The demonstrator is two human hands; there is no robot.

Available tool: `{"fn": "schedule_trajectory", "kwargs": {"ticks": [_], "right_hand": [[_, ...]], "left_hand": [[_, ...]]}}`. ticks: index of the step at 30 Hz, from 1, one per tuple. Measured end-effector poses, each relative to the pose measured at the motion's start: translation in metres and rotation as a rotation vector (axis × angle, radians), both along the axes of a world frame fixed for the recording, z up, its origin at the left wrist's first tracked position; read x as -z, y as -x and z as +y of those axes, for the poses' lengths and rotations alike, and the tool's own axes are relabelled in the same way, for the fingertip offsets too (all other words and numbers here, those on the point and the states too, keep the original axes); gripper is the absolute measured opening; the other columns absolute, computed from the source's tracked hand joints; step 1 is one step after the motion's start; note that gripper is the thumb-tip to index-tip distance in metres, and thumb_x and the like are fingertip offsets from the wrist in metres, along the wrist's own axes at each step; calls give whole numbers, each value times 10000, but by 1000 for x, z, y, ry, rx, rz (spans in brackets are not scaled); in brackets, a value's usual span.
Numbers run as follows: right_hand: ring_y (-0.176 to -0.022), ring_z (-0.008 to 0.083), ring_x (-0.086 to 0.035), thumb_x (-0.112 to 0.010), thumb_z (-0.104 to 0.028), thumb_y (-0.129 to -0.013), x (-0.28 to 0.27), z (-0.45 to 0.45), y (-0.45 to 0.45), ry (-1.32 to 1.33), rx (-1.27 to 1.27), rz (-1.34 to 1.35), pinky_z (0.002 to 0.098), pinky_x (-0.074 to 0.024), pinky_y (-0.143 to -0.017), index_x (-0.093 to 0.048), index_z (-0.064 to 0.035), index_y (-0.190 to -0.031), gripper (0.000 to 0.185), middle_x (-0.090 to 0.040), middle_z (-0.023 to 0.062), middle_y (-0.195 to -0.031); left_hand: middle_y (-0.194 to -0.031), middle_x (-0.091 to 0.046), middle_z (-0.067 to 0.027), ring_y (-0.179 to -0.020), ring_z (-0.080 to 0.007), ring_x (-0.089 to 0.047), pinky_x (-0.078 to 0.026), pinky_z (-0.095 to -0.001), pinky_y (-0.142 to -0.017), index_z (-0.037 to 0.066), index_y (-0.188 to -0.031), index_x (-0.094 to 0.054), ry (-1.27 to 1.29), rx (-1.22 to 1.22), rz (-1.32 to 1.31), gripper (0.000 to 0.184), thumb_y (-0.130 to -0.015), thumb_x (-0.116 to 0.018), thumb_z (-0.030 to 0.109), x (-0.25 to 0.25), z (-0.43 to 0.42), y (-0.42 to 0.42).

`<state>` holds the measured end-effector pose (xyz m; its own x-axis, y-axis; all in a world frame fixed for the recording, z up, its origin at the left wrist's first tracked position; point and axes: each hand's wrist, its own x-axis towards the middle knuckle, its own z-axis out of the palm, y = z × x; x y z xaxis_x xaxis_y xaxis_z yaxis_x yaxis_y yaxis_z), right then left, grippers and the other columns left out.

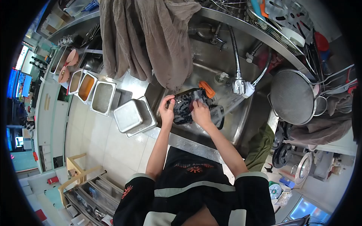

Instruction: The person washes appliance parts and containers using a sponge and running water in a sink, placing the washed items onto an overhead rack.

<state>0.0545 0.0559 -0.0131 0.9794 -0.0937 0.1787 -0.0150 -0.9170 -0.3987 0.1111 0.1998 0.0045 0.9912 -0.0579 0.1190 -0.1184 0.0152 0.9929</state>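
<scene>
My left hand point(166, 108) grips the left edge of a black rectangular tray point(182, 105), thumb on its rim. White suds streak the tray, which is held tilted over the sink point(241, 124). My right hand point(200, 113) is closed and pressed against the tray's inner face; a dark reddish bit shows at its fingers, too hidden to name. Beside the right hand is another dark container point(217, 116) with a wet, see-through look. Behind the tray lies an orange object point(207, 89). Water streams from the faucet head point(239, 86) area toward the dark container.
Grey-brown cloths point(147, 41) hang over the sink's far left. Metal pans point(130, 115) stand on the left counter, near pans with orange and pale contents. A large round strainer point(292, 97) hangs at right. A green cloth point(260, 148) drapes over the sink's right edge.
</scene>
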Motion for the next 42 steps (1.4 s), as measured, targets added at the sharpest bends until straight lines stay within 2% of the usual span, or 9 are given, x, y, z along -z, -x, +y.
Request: {"fn": "schedule_trajectory", "kwargs": {"ticks": [9,18,24,27,29,31,37,39,42], "right_hand": [[-673,344,-558,-562,-190,-624,5,39,13,-638,-87,67,419,-450,-609,-515,-47,-774,212,-574,158,-743],[-680,297,-575,-626,-137,-589,17,8,-13,-15,386,-30,385,-468,-586,-555,-50,-699,157,-575,149,-687],[-598,276,-566,-576,-175,-685,20,59,-7,-705,276,38,361,-444,-557,-514,-58,-675,132,-565,116,-650],[-522,171,-517,-546,-207,-728,8,63,-20,-2196,623,-71,306,-422,-510,-497,-97,-641,149,-526,10,-592],[-674,115,-498,-514,-305,-766,41,40,-17,-2549,405,-167,254,-419,-586,-501,-115,-780,191,-527,-4,-760],[-733,147,-516,-516,-323,-764,-35,25,-18,-2772,561,-343,266,-437,-645,-506,-108,-883,246,-534,25,-834],[-732,174,-545,-642,-119,-661,-26,-4,-26,-1964,492,-250,312,-474,-632,-483,-43,-932,324,-535,73,-852],[-660,157,-548,-641,-38,-630,-27,-1,-21,-2064,415,-89,271,-468,-559,-516,-33,-899,296,-545,50,-769],[-616,99,-521,-674,-84,-638,-23,4,-12,-1526,273,-61,244,-440,-555,-491,4,-953,375,-557,37,-768]], "left_hand": [[-934,-564,-93,-900,-179,-508,-366,-267,-806,0,-849,-578,-84,-71,-38,109,-759,-555,58,5,-8,15],[-926,-558,-109,-913,-214,-512,-384,-295,-805,28,-848,-590,-160,-65,-200,123,-734,-582,73,-17,-18,18],[-960,-548,-115,-921,-230,-508,-373,-312,-822,21,-863,-589,-239,-60,-199,160,-726,-588,105,-2,-22,17],[-956,-545,-116,-915,-245,-510,-380,-320,-814,30,-862,-593,-303,5,-240,166,-708,-594,91,-3,-27,25],[-959,-541,-113,-907,-253,-511,-390,-326,-803,35,-855,-598,-293,43,-293,180,-681,-611,80,-1,-29,25],[-960,-540,-110,-904,-255,-512,-394,-329,-799,36,-852,-600,-320,97,-381,188,-669,-620,73,-4,-26,27],[-914,-550,-18,-986,-302,-469,-374,-426,-881,118,-817,-625,-437,305,-682,270,-560,-708,120,-8,-20,49],[-926,-548,-17,-994,-312,-465,-371,-427,-885,121,-825,-624,-449,297,-671,293,-548,-719,136,-8,-20,51],[-1178,-378,-120,-1021,-269,-456,-403,-367,-841,113,-1121,-446,-221,387,-262,579,-624,-687,287,-1,-5,52]]}}
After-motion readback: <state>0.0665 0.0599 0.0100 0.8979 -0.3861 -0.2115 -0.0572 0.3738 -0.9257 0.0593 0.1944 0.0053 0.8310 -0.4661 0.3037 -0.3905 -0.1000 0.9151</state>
